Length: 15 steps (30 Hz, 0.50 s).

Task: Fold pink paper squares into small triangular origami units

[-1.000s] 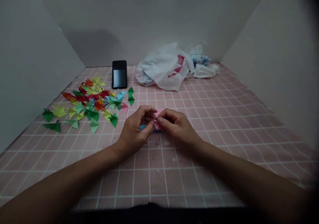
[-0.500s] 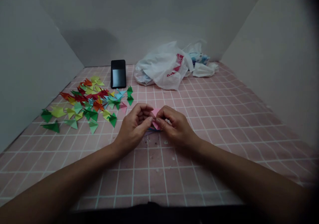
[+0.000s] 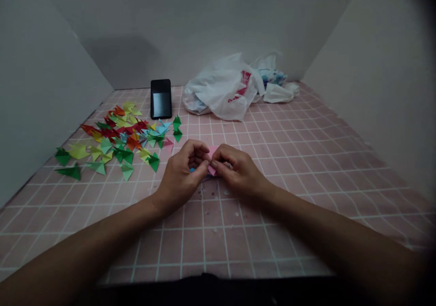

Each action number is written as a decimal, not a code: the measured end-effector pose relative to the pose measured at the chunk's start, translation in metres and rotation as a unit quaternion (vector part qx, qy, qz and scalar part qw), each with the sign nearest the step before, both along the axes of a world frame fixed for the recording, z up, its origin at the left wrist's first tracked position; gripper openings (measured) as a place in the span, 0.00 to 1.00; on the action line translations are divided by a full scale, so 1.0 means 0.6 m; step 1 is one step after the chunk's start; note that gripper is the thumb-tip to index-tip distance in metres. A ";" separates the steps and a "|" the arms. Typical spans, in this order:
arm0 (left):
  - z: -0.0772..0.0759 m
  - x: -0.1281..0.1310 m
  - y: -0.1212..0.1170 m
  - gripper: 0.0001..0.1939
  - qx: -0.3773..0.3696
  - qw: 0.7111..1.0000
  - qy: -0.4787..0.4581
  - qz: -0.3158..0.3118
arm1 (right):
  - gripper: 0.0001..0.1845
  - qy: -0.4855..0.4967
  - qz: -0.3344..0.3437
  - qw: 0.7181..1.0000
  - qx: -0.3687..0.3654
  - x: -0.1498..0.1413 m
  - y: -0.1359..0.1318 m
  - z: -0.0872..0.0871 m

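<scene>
L hand point(image 3: 180, 173), R hand point(image 3: 239, 172) — both pinching thin folded pink paper point(image 3: 213, 152), blue paper scrap point(image 3: 192, 170) just beneath.

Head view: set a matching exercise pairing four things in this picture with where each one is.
Things:
1. Black phone
2. White plastic bag
3. Folded paper triangles
4. Pink folded paper

Places:
A. Crumpled at the back, right of centre
B. Held between the left hand and the right hand
C. Standing upright near the back edge of the mat
D. Scattered over the left side of the pink grid mat

Pairs: 1-C, 2-A, 3-D, 4-B
</scene>
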<state>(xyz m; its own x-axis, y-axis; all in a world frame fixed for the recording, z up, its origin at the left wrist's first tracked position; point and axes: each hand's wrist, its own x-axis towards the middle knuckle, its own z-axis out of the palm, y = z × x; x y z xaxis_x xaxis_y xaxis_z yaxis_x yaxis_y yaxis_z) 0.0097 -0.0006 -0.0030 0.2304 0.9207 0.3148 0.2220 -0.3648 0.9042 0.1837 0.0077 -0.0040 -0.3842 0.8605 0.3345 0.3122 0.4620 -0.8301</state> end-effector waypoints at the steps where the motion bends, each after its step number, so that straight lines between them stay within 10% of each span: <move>1: 0.001 0.000 0.001 0.09 0.005 1.000 0.002 0.004 | 0.10 -0.007 0.005 1.000 0.015 0.001 0.001 0.001; 15: 0.004 -0.004 0.010 0.05 -0.018 1.000 -0.005 0.024 | 0.08 -0.008 -0.051 0.996 0.069 0.005 0.001 0.004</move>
<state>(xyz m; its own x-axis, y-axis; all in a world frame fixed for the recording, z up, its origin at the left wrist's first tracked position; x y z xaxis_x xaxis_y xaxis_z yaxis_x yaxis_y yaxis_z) 0.0070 0.0054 -0.0004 0.1834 0.9410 0.2845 0.2282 -0.3222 0.9187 0.1869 0.0081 -0.0019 -0.3033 0.8417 0.4467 0.3752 0.5364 -0.7560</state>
